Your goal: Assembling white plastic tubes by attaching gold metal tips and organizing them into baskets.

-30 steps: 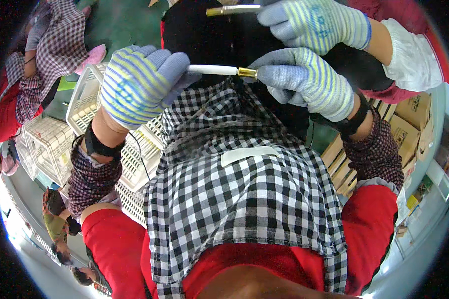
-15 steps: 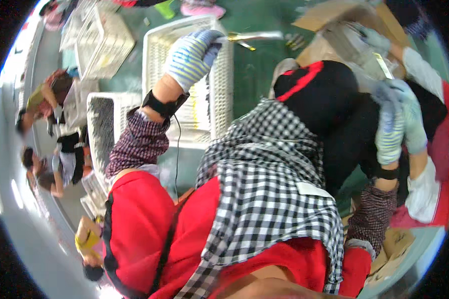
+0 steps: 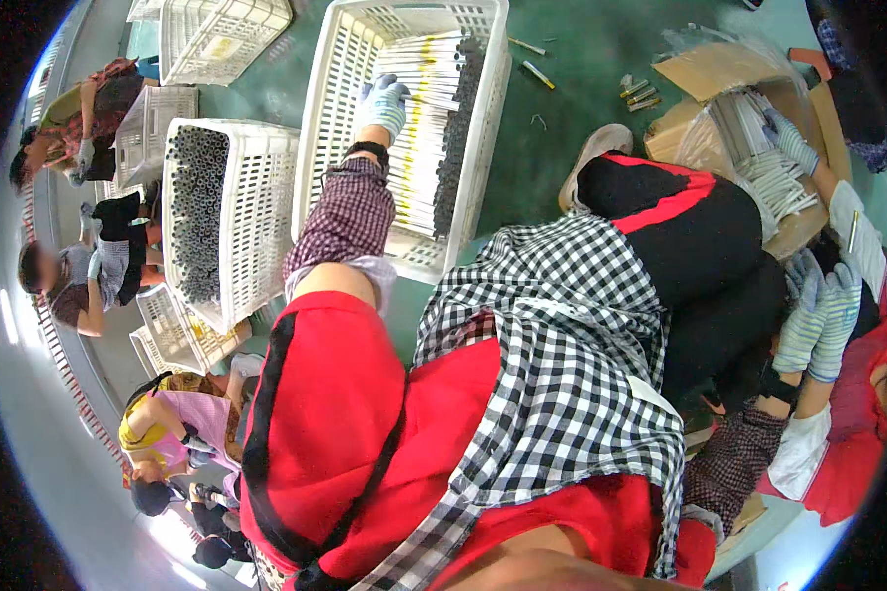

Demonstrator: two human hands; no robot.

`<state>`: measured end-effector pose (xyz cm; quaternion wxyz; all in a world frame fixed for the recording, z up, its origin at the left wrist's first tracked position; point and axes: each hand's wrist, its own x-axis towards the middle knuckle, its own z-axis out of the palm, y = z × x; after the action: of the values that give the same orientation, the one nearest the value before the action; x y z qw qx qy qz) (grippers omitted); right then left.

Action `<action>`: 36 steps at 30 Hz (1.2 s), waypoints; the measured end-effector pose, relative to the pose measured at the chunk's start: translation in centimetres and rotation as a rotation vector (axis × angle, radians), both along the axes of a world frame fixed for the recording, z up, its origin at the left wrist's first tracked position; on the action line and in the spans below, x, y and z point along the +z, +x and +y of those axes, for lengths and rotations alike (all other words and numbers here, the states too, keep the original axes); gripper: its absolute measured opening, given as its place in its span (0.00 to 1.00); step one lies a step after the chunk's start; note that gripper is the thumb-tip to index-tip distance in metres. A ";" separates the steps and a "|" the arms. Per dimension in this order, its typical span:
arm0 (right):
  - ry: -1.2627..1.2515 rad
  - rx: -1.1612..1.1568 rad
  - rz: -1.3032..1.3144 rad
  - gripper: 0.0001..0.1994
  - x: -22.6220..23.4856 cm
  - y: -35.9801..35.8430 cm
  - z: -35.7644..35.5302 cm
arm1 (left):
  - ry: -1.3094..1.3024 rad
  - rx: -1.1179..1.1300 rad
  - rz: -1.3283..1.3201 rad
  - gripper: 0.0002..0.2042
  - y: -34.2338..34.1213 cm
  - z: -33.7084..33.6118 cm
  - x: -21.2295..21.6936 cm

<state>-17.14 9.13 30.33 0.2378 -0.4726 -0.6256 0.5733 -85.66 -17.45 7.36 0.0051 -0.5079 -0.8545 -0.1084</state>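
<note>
My left hand [image 3: 384, 110], in a striped knit glove with grey fingertips, is inside a white slotted basket [image 3: 310, 148]. Its fingers are curled on a white tube [image 3: 432, 101] with a yellow mark, at the top of a stacked row of similar tubes [image 3: 419, 187]. My right hand [image 3: 801, 313], gloved alike, is at the far right, fingers drawn together. Right against it is a co-worker's gloved hand [image 3: 838, 320]. A thin tube [image 3: 853, 230] sticks up above the co-worker's fingers; what my right fingers hold is hidden.
Left of my basket stands another basket [image 3: 256, 217] packed with tubes, grey ends showing. An open carton [image 3: 695, 128] with plastic lining and white tubes is at the right, the co-worker's other hand [image 3: 790, 141] in it. Loose tubes [image 3: 641, 94] lie on the green floor. Other people sit at left.
My left hand, which held a tube up over the basket's right rim, has moved down and left into the basket. My right hand and the co-worker's hand have shifted right and lower. The view has turned.
</note>
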 end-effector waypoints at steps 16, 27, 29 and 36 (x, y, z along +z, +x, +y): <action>0.514 -0.289 -0.375 0.14 2.1 -10.6 -11.3 | 0.423 -0.139 -0.549 0.19 3.9 2.7 2.5; 0.813 -0.023 -0.347 0.11 5.0 -10.6 -13.2 | 0.182 -1.132 -0.849 0.13 29.8 6.9 25.3; 1.050 0.137 -0.325 0.06 5.0 -10.8 -15.5 | 0.091 -1.073 -0.838 0.13 30.3 7.0 25.2; 0.415 0.839 -0.702 0.13 2.7 -13.5 -23.0 | 0.198 -1.013 -0.705 0.10 30.7 7.0 24.7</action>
<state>-30.63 -13.87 33.00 -0.1436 -0.2897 -0.8998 0.2931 -54.95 -10.43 32.09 -0.2822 -0.7807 -0.4439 -0.3374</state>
